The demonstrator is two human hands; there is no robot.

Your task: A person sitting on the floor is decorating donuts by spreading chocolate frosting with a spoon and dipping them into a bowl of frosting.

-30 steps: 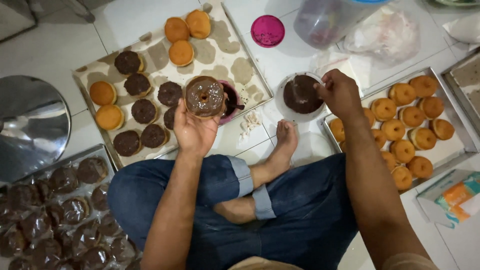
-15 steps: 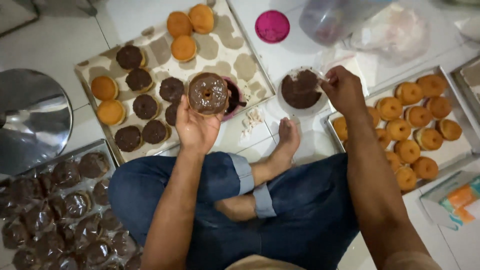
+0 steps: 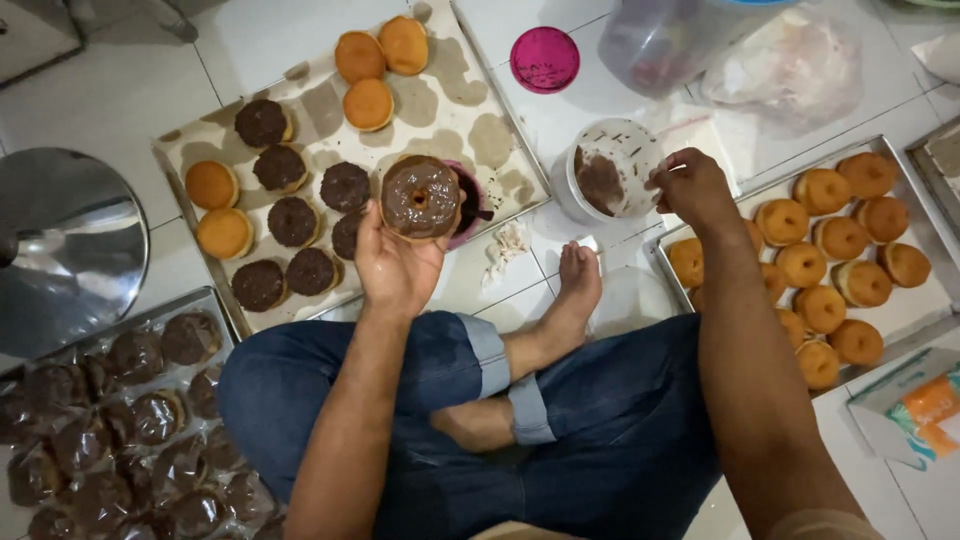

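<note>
Left hand raised palm-up, fingers cupped under 1 chocolate-glazed doughnut, held flat, hole upward, above paper-lined tray. Right hand off to right, well apart, fingers closed on rim of tilted white tub of chocolate glaze. Tub lay right of doughnut, same depth; right hand nearer. No long axis: round.

Bright, even overhead light; soft shadows beneath the arms. Glare streaks the steel lid at left and the wrapped doughnuts near left. Corners bend slightly; focus is mostly sharp.
</note>
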